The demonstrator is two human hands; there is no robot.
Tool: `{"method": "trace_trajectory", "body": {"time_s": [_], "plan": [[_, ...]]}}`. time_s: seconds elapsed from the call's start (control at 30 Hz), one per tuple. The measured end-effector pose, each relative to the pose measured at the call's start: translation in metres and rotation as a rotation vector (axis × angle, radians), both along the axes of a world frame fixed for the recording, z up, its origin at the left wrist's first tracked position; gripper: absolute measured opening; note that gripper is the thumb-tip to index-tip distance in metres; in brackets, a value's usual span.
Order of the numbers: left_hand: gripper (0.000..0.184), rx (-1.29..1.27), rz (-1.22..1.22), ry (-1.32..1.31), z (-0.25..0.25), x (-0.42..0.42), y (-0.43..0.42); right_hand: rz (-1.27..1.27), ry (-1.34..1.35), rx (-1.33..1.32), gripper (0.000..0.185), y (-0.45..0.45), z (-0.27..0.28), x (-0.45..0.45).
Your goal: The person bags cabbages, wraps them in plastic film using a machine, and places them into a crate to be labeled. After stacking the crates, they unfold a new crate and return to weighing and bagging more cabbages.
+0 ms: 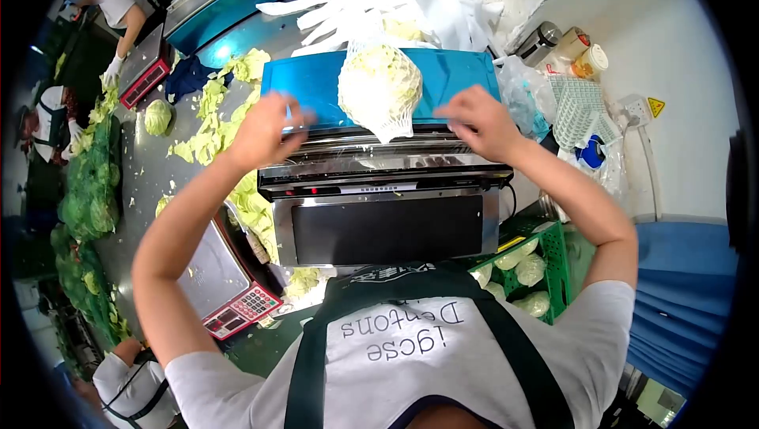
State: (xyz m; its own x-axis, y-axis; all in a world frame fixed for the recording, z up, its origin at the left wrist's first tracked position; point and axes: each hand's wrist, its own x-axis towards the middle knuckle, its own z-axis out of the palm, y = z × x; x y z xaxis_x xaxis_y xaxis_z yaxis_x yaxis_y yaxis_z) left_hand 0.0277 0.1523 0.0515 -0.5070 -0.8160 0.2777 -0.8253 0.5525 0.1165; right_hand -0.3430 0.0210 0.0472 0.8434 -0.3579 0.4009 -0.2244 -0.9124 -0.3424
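Note:
A pale cabbage (379, 85) in white netting rests on the blue top (304, 81) of a wrapping machine (387, 168), its lower tip at the machine's metal edge. To its left, my left hand (277, 126) hovers by the machine's edge, its fingers blurred by motion. My right hand (478, 122) is on the other side, with thumb and fingers drawn together; anything between them is too small to make out. Neither hand touches the cabbage. Below the metal bars is a black flat panel (387, 229).
Loose leaves (207, 117) and a small cabbage (158, 117) lie on the left table. A red-edged scale (243, 312) stands lower left, a green crate (557, 271) of cabbages lower right. White strips (395, 2) cover the back. Other people (122, 2) work at left.

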Motion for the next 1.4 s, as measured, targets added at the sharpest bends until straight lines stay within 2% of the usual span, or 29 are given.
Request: {"method": "trace_trajectory", "body": {"time_s": [0.07,0.2,0.27,0.33,0.4,0.47,0.53,0.57,0.6,0.67,0.7,0.77,0.8,0.87,0.9,0.93,0.97,1.0,1.03,1.07,1.1,1.13,1.17,1.2,1.23,1.27,1.3,1.33,1.4], "plan": [[0.046,0.174,-0.253,-0.248,-0.006,-0.001,0.015,0.279,0.225,-0.160,0.027,-0.008,-0.017,-0.008],[0.040,0.087,-0.282,-0.263,-0.025,-0.002,0.008,0.335,0.263,-0.095,0.022,-0.013,-0.043,-0.008],[0.022,0.175,-0.163,-0.061,-0.023,-0.007,0.026,0.118,0.256,0.113,0.011,0.010,-0.044,-0.018],[0.015,0.328,-0.033,0.189,-0.020,-0.009,0.051,0.134,0.303,0.239,0.007,0.031,-0.023,-0.032],[0.011,0.519,0.097,0.160,0.028,-0.025,0.073,0.127,0.439,0.421,0.008,0.046,0.022,-0.045],[0.008,0.821,0.143,0.310,0.083,-0.033,0.076,0.274,0.561,0.619,0.010,0.052,0.096,-0.041],[0.007,0.849,0.152,0.831,0.131,-0.031,0.080,0.343,0.426,0.847,0.012,0.043,0.157,-0.037],[0.012,0.628,0.031,1.059,0.132,-0.019,0.068,0.260,0.221,0.760,0.015,0.028,0.155,-0.031],[0.018,0.393,-0.089,1.271,0.135,-0.007,0.049,0.180,0.019,0.673,0.021,0.004,0.150,-0.023],[0.037,0.026,0.358,0.650,0.118,0.005,0.000,0.024,-0.385,0.478,0.036,-0.041,0.133,-0.004],[0.053,-0.111,0.214,0.119,0.107,-0.003,-0.028,-0.053,-0.171,0.282,0.043,-0.062,0.106,0.006],[0.075,0.101,0.387,-0.189,0.011,0.016,-0.071,-0.059,0.143,0.027,0.060,-0.091,0.024,0.019],[0.076,0.253,0.200,-0.100,0.000,0.003,-0.072,0.019,0.247,-0.035,0.069,-0.099,-0.011,0.025],[0.078,0.246,0.072,0.217,-0.042,-0.027,-0.079,0.101,0.022,0.047,0.070,-0.082,-0.070,0.048],[0.085,0.183,0.074,0.419,-0.067,-0.038,-0.081,0.006,-0.063,0.135,0.065,-0.056,-0.064,0.061],[0.088,0.175,0.117,0.485,-0.056,-0.053,-0.077,-0.058,-0.109,0.327,0.061,-0.056,-0.083,0.072],[0.089,0.216,0.236,0.483,-0.061,-0.050,-0.071,-0.161,-0.052,0.475,0.057,-0.045,-0.063,0.079],[0.091,0.235,0.147,0.729,-0.047,-0.055,-0.064,-0.044,-0.141,0.514,0.059,-0.038,-0.052,0.079],[0.091,0.283,0.130,0.674,-0.030,-0.056,-0.052,-0.007,-0.006,0.691,0.062,-0.030,-0.029,0.074],[0.091,0.353,0.115,0.635,-0.017,-0.063,-0.033,0.098,0.074,0.693,0.066,-0.029,-0.027,0.065],[0.091,0.460,0.006,0.880,-0.011,-0.075,-0.015,0.058,0.206,0.773,0.066,-0.001,0.006,0.061],[0.091,0.552,-0.122,1.124,-0.004,-0.083,0.000,0.009,0.190,1.094,0.064,0.016,0.022,0.054],[0.090,0.586,-0.137,1.015,0.005,-0.088,0.017,0.076,0.423,1.013,0.062,0.017,0.020,0.040],[0.089,0.626,-0.161,0.901,0.009,-0.092,0.033,0.145,0.336,1.063,0.065,0.036,0.021,0.027],[0.087,0.778,-0.141,1.230,0.003,-0.105,0.056,0.170,0.348,1.157,0.064,0.057,0.020,0.015],[0.081,1.144,0.048,0.987,0.000,-0.107,0.071,0.289,0.451,0.998,0.060,0.066,-0.008,-0.009],[0.068,1.275,-0.063,1.125,-0.004,-0.114,0.091,0.211,0.663,0.894,0.057,0.076,-0.034,-0.034],[0.057,1.280,0.060,1.239,-0.015,-0.126,0.117,0.197,0.702,1.016,0.053,0.091,-0.056,-0.045],[0.052,1.487,0.136,1.172,-0.053,-0.131,0.150,0.142,0.778,1.249,0.051,0.122,-0.099,-0.065]]}}
